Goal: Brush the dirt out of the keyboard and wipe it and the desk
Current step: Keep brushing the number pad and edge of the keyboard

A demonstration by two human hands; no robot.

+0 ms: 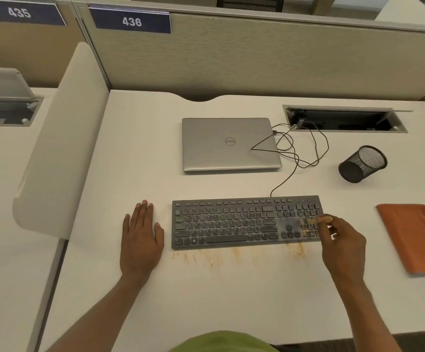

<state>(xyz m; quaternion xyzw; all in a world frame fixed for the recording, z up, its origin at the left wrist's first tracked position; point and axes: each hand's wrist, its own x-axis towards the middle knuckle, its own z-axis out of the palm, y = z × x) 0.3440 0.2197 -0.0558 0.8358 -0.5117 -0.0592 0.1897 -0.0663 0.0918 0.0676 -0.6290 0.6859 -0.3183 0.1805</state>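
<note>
**Cubicle 436: beige screens, pale worktops**

A beige fabric partition (257,59) runs along the back of the white desk (206,295). It carries a dark blue plate numbered 436 (132,21), and a second plate, 435 (20,12), sits on the panel to the left. A white side divider (61,138) with rounded corners stands between this desk and the neighbouring desk (0,199), where a metal hatch lid (3,82) is raised. A cable well (346,121) lies open at the desk's far right. A curved notch (200,97) cuts its back edge. The light is soft and even
</note>
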